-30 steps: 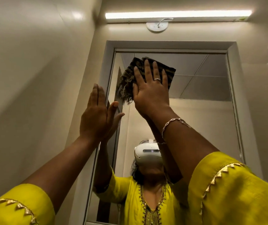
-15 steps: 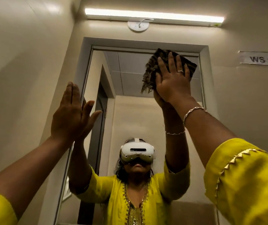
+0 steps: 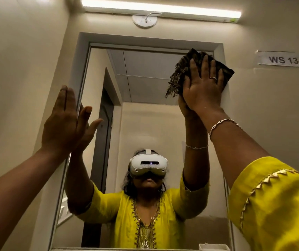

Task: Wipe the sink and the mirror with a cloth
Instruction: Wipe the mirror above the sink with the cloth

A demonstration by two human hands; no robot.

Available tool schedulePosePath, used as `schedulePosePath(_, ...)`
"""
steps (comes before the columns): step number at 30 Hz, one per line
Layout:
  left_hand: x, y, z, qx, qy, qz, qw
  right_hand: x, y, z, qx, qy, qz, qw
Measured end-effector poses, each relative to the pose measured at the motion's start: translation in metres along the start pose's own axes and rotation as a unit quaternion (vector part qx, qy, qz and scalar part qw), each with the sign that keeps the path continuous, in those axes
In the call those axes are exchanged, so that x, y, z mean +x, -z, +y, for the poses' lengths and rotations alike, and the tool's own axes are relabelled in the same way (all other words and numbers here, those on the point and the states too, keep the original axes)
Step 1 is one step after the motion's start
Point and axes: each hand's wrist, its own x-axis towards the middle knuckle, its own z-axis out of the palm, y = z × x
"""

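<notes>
A tall mirror (image 3: 145,84) in a grey frame fills the wall ahead and reflects a person in a yellow top. My right hand (image 3: 202,89) presses a dark, fringed cloth (image 3: 183,69) flat against the mirror's upper right corner, fingers spread over it; the cloth overlaps the frame's right edge. At the mirror's left edge my left hand (image 3: 65,122) is raised, flat and empty, with its fingers straight. The sink is out of view.
A tube light (image 3: 159,8) and a round wall fitting (image 3: 144,20) sit above the mirror. A label reading "WS 13" (image 3: 283,59) is stuck on the right wall. A side wall stands close on the left. A white object (image 3: 211,246) shows at the mirror's bottom right.
My right hand has slid the cloth rightward along the top of the mirror, from the upper middle to the upper right corner. My left hand stays at the left edge.
</notes>
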Motion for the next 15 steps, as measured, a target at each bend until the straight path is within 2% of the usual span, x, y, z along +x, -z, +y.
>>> schedulePosePath(8,0.001,-0.005,-0.007,0.014,-0.013,0.001,1.0,-0.021,-0.002,-0.005,-0.018,-0.038,-0.001,0.999)
schedulePosePath(15,0.003,-0.006,-0.011,0.014,-0.007,-0.002,1.0,-0.036,-0.006,-0.043,0.007,-0.033,-0.016,0.999)
